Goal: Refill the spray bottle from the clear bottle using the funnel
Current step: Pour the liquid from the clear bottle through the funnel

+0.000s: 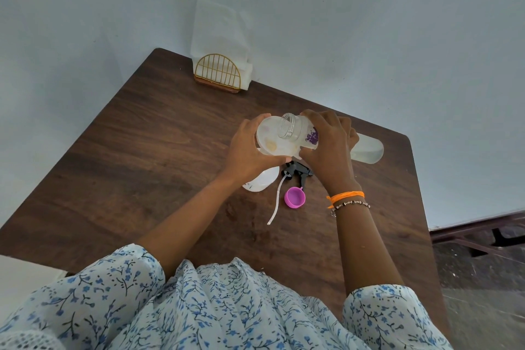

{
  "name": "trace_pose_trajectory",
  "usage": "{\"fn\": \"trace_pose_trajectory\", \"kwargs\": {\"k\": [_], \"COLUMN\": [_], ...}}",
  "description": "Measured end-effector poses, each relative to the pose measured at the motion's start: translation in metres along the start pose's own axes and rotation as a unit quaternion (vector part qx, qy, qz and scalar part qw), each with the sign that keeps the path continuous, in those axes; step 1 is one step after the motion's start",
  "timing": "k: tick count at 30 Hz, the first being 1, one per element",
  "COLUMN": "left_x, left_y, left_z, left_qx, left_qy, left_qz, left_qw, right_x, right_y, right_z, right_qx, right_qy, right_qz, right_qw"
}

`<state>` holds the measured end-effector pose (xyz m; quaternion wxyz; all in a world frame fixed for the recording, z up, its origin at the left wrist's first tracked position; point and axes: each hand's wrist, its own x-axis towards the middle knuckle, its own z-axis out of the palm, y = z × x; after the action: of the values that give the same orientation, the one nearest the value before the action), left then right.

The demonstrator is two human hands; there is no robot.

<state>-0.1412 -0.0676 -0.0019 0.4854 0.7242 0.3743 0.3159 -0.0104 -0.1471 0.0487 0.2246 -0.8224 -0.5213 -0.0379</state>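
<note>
My left hand (244, 150) grips the rim of a wide translucent funnel (271, 140). Below that hand shows part of the white spray bottle (262, 180), standing on the table; its neck is hidden by the hand and funnel. My right hand (326, 145) is wrapped round the clear bottle (368, 149), which has a purple label. The bottle lies tilted nearly flat, and its open mouth is over the funnel's bowl. I cannot make out a stream of liquid.
The black spray head (295, 172) with its white dip tube (275, 202) lies on the brown table (147, 150), with a pink cap (295, 198) beside it. A gold wire napkin holder (220, 75) stands at the table's far edge by the wall.
</note>
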Motion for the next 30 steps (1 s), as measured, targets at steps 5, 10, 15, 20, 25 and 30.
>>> {"fn": "trace_pose_trajectory", "kwargs": {"k": [5,10,15,20,25,30], "left_x": [-0.0003,-0.001,-0.0015,-0.001,-0.001,-0.0004], "left_y": [0.0015,0.0011,0.0018,0.0011,-0.0002,-0.0017], "left_z": [-0.0008,-0.0014,-0.001,-0.0015,-0.0015,-0.0005], "left_qx": [-0.002,-0.005,-0.004,-0.006,-0.01,-0.002], "left_qy": [0.0,-0.001,0.001,0.003,0.005,0.009], "left_qz": [0.006,0.006,0.011,0.013,0.018,0.023], "left_qw": [1.0,1.0,1.0,1.0,1.0,1.0], "right_x": [-0.0005,0.0004,0.0003,0.0008,0.0003,-0.0004], "right_y": [0.0002,0.0003,-0.0008,-0.0003,-0.0009,-0.0019], "right_z": [0.0019,0.0021,0.0011,0.0012,0.0002,-0.0004], "right_qx": [-0.001,0.0,0.0,0.003,0.0,0.0], "right_qy": [0.002,0.003,-0.003,-0.005,-0.005,-0.005], "right_qz": [-0.001,-0.002,0.002,0.003,0.002,0.0], "right_qw": [1.0,1.0,1.0,1.0,1.0,1.0]}}
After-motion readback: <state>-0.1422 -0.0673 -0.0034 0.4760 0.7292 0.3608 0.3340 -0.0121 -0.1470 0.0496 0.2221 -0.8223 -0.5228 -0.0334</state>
